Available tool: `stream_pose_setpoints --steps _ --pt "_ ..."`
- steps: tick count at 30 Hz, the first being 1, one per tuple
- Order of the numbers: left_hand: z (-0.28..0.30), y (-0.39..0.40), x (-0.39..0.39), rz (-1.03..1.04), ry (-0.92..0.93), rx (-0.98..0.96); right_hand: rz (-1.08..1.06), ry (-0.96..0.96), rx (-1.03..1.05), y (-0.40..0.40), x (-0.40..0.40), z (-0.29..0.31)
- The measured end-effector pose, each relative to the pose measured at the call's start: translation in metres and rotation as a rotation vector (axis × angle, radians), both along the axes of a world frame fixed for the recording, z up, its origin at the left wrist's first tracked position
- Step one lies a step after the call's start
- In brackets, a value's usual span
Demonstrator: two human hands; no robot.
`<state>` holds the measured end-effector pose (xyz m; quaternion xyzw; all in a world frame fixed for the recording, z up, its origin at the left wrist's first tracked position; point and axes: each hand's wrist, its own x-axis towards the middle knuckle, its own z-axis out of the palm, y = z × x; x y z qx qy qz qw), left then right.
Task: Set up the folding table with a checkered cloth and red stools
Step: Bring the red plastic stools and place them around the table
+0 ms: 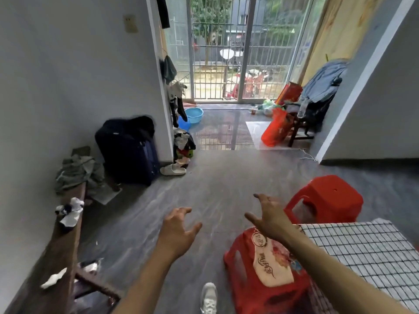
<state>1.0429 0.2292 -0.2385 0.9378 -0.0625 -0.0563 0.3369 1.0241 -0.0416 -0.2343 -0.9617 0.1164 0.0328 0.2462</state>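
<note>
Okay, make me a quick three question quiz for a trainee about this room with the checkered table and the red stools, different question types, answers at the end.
1. True or false: the left hand grips a red stool.
2. How many red stools stand beside the checkered cloth?
3. Multiple choice: the near stool has on its seat A) a printed cushion, B) a shoe, C) a basin.

Key
1. False; both it and the right hand hold nothing, fingers spread.
2. Two: the near stool and the far stool.
3. A, the printed cushion.
</note>
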Motion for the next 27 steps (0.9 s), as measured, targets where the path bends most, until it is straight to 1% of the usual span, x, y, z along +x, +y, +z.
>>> stream_pose_setpoints --steps 3,6,9,13,16,19,22,25,27 --pt "-0.006 0.004 0.060 -0.036 0.024 0.043 -0.014 0.059 0.026 0.003 0.073 -0.023" --pt "0.005 0.008 0.130 -0.061 0.031 0.124 -0.010 0.092 0.093 0.019 0.153 -0.031" --pt "0.026 0.010 0.205 -0.072 -0.005 0.169 0.001 0.045 0.148 0.029 0.226 -0.016" --pt "0.050 -0.001 0.302 -0.085 -0.054 0.142 -0.029 -0.014 0.134 0.012 0.292 0.008" --pt "0.054 -0.030 0.364 -0.137 -0.018 0.069 -0.143 -0.031 0.103 -0.016 0.328 0.011" --pt "0.043 -0.071 0.421 -0.225 0.008 0.003 -0.302 -0.016 0.082 -0.043 0.361 0.007" --pt "0.028 -0.116 0.475 -0.367 0.007 0.017 -0.415 -0.015 0.095 -0.064 0.390 -0.002" --pt "0.014 -0.156 0.528 -0.511 -0.012 0.031 -0.514 -0.014 0.070 -0.088 0.416 -0.012" --pt "0.007 -0.180 0.558 -0.622 0.007 0.049 -0.611 0.010 0.058 -0.103 0.428 -0.016"
